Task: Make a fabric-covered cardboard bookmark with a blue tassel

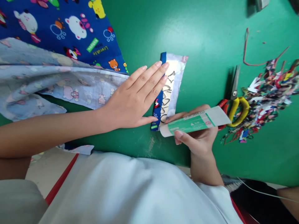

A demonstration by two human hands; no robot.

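Note:
My left hand [137, 88] lies flat, palm down and fingers stretched, its fingertips on the folded blue edge of a small fabric piece [174, 93]. This piece shows its pale wrong side, and a cream strip [169, 77] with a dark wavy line lies along it. In my right hand [202, 137] is a green and white glue tube [193, 122], gripped between thumb and fingers. Its white tip end points left, over the lower end of the strip. Whether glue is coming out cannot be seen.
Scissors [238, 107] with red and yellow handles lie right of my right hand, against a heap of multicoloured scraps [268, 96]. A reddish cord [245, 46] curls above them. Blue animal-print cloth [77, 31] covers the left of the green table [198, 34]. Part of another person [289, 197] shows lower right.

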